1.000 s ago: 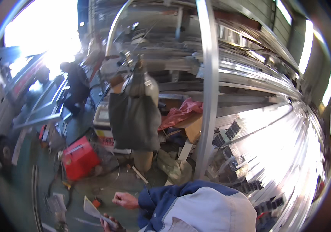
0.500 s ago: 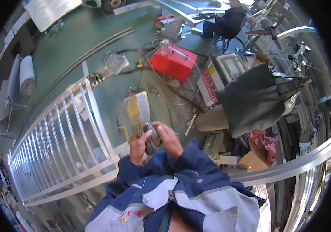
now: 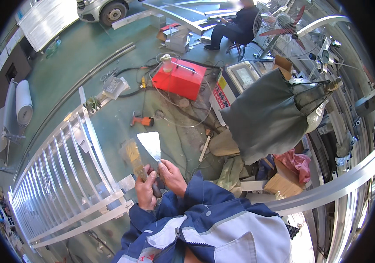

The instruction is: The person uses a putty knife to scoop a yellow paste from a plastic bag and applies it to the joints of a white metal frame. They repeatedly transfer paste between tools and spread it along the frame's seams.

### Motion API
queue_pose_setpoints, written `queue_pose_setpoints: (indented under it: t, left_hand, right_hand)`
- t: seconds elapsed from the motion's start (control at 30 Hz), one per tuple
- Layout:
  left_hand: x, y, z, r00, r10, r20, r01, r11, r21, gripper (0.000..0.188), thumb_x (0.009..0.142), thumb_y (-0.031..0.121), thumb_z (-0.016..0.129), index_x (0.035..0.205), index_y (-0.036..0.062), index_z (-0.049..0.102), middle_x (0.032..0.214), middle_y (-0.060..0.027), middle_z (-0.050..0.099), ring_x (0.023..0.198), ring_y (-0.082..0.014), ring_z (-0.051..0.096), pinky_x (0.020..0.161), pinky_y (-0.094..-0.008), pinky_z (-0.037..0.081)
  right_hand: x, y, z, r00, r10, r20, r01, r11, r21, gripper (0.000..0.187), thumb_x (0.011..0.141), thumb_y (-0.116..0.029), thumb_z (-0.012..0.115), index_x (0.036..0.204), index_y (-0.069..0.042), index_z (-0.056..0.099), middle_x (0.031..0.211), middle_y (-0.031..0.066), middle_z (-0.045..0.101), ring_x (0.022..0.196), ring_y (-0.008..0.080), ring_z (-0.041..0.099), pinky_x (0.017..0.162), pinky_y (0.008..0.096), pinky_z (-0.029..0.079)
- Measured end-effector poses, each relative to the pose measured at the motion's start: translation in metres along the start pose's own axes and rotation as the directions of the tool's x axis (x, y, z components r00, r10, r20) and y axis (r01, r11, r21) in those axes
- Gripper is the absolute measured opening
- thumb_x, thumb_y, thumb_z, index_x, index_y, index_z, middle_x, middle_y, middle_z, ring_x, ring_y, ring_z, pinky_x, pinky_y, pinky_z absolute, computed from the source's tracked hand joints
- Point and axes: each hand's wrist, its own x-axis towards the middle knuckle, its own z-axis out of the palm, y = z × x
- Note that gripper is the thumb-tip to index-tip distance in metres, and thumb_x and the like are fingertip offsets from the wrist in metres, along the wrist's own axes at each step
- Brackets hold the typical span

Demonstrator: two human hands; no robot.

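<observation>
Presently, the left hand [image 3: 146,193] is closed around the handle of the yellow-stained scraper [image 3: 132,152], whose blade points up and away from the body, slightly blurred. The right hand [image 3: 173,177] grips the bare-metal scraper [image 3: 150,144], thumb and fingers pinching it at the narrow base of the blade; its handle is mostly hidden. The two blades sit just beside each other, apart. Both scrapers are held above the green floor [image 3: 75,65], near the lower right corner of the barred metal panel [image 3: 101,153]. An orange hand tool [image 3: 143,121] lies on the floor beyond the blades. Farther off stands a red case [image 3: 185,83], a small jar [image 3: 166,64] at its upper left corner.
</observation>
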Motion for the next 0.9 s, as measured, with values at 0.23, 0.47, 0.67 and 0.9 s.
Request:
queue_pose_setpoints:
  t: [0.23, 0.47, 0.67, 0.9]
  left_hand:
    - [-0.005, -0.010, -0.042, 0.998, 0.035, -0.053, -0.036, 0.999, -0.019, 0.032, 0.096, 0.032, 0.072, 0.113, 0.0097, 0.057, 0.079, 0.0002, 0.055, 0.067, -0.0104, 0.053, 0.061, -0.0287, 0.050]
    - [-0.022, 0.010, -0.088, 0.998, -0.015, -0.064, 0.016, 1.000, 0.004, 0.020, 0.097, 0.017, 0.067, 0.110, 0.0069, 0.055, 0.071, 0.0025, 0.051, 0.060, -0.0081, 0.053, 0.053, -0.0245, 0.046]
    - [-0.050, 0.019, -0.134, 0.957, 0.251, -0.145, -0.260, 0.964, -0.047, 0.030, 0.098, 0.006, 0.059, 0.125, -0.0031, 0.049, 0.088, -0.0062, 0.057, 0.075, -0.0149, 0.059, 0.069, -0.0306, 0.051]
    - [-0.095, 0.023, -0.173, 0.890, 0.312, -0.332, -0.368, 0.922, -0.122, 0.023, 0.101, 0.005, 0.054, 0.122, -0.0023, 0.051, 0.083, -0.0058, 0.056, 0.069, -0.0128, 0.057, 0.066, -0.0289, 0.051]
  right_hand:
    - [0.009, -0.011, -0.021, 0.997, 0.055, -0.056, -0.066, 0.972, -0.226, 0.043, 0.100, -0.027, 0.064, 0.132, 0.001, 0.058, 0.087, -0.0038, 0.056, 0.069, 0.0048, 0.050, 0.060, 0.0235, 0.042]
    - [-0.003, -0.032, 0.011, 0.966, -0.194, 0.173, 0.255, 0.836, -0.486, 0.039, 0.099, -0.019, 0.061, 0.133, 0.000, 0.058, 0.083, -0.0009, 0.059, 0.073, 0.0051, 0.050, 0.063, 0.0229, 0.043]
    - [-0.038, -0.053, 0.061, 0.948, 0.078, 0.308, 0.087, 0.868, -0.489, 0.049, 0.096, -0.006, 0.062, 0.140, 0.007, 0.045, 0.101, 0.0110, 0.067, 0.091, 0.0129, 0.061, 0.081, 0.0260, 0.049]
    - [-0.071, -0.028, 0.118, 0.856, 0.119, 0.502, 0.315, 0.650, -0.692, 0.042, 0.094, -0.006, 0.065, 0.135, 0.001, 0.057, 0.101, 0.0110, 0.068, 0.083, 0.0103, 0.058, 0.074, 0.0281, 0.051]
